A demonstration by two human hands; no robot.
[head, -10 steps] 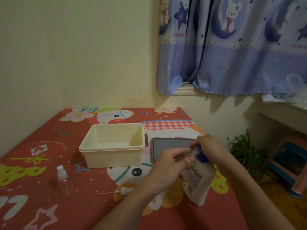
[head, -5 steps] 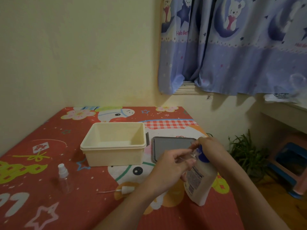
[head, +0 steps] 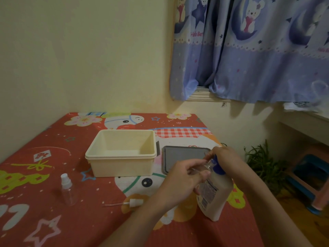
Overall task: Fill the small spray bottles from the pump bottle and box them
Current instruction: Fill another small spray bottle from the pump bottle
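Observation:
A white pump bottle with a blue pump top stands near the table's right edge. My right hand rests curled over its pump head. My left hand grips a small clear spray bottle without its cap, tilted with its mouth at the pump nozzle. A second small clear spray bottle with a white cap stands upright at the left. A loose white spray cap with its dip tube lies on the table in front. The cream plastic box stands open in the middle.
A grey lid lies flat right of the box. The table has a red cartoon-print cloth and sits in a wall corner. Right of the table are a potted plant and a stool on the floor.
Both hands stay at the pump bottle with hardly any shift. The view has moved slightly.

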